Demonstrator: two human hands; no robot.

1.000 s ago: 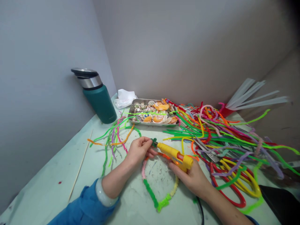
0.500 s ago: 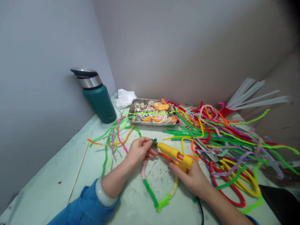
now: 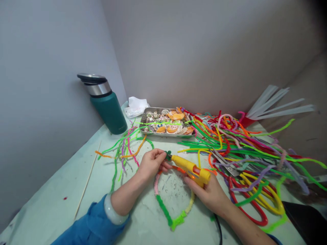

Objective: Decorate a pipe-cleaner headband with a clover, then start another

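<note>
My right hand (image 3: 211,194) is wrapped round a yellow hot glue gun (image 3: 187,166), its nozzle end pointing left. At that tip, my left hand (image 3: 153,163) pinches a small dark green piece (image 3: 168,155), whose exact kind I cannot make out. Below both hands lies a ring of pipe cleaners (image 3: 164,209), with orange, pink, green and pale yellow stretches and a bright green twist at the bottom. Its top passes close to my left fingertips; whether they touch it is unclear. A black cord (image 3: 218,228) runs below my right hand.
Behind my hands stands a metal tray (image 3: 168,135) of shells. A teal bottle (image 3: 109,112) is at the back left, near a thin stick (image 3: 85,182). Loose pipe cleaners (image 3: 204,147) and scissors (image 3: 224,162) crowd the right; glue sticks (image 3: 270,102) rise from a red holder.
</note>
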